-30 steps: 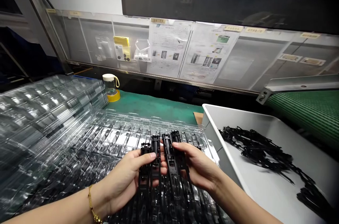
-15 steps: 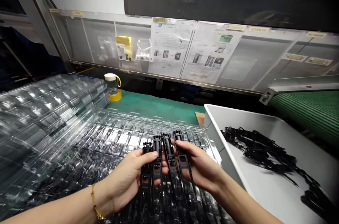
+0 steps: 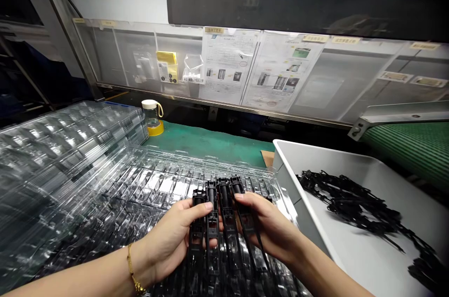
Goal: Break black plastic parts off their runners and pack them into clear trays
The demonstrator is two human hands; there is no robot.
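Observation:
Several long, narrow black plastic parts (image 3: 212,208) stand side by side between my two hands, over a clear plastic tray (image 3: 147,180). My left hand (image 3: 182,227) grips the ones on the left, thumb across the front and fingertips showing behind. On the right side, my right hand (image 3: 268,222) pinches the others with its thumb near their upper ends. Their lower ends spread downward over the tray, where dark shapes in the slots are hard to tell apart.
Stacked clear trays (image 3: 77,133) rise at the left. A white bin (image 3: 308,152) with a tangle of black parts (image 3: 351,203) stands at the right, beside a green conveyor belt (image 3: 414,142). A glass bottle (image 3: 151,114) stands on the green mat (image 3: 196,140) behind.
The black parts have come closer together, those in the right hand now leaning against those on the left. The view has shifted slightly; both hands keep their grip.

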